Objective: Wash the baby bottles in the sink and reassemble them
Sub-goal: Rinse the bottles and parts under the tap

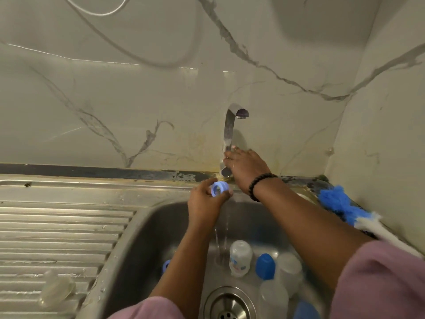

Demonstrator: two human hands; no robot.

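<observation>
Far left, on draining board point(64, 229): clear teat/cap part point(57, 290) lying on ribs, apart from rest.

Sink basin point(142, 245), left wall: pale blue ring point(166, 266), partly hidden behind L forearm.

L hand point(207, 199): curled round pale blue collar ring point(219, 188), pinched betw. thumb + fingers, held above basin, just left of water stream point(222, 236), near tap base.

Centre: tap point(230, 127) running; stream lands on basin floor beside clear bottle point(239, 259), which lies near drain point(230, 305).

R hand point(246, 168): fingers laid over tap lever at spout base, touching it; fingertips point(228, 155) against spout. Firm grip vs. mere rest on lever: cannot tell. Bead bracelet point(259, 186) on wrist.

Right of bottle: dark blue cap point(265, 265), then more clear bottles/parts point(289, 270), blurred; further blue part point(305, 310) at bottom edge.

Far right, on desk edge by wall: blue/white bottle brush point(345, 206), unused.

Step in hand (judged): rinse stage — flow adjustment w/ R hand, collar ring ready for rinse. Most parts unwashed-looking in basin; reassembly not begun.

Next move calls for: ring shifted right into stream, rotated so threads flush all round; firm pinch reqd, wet plastic likely slippery.
</observation>
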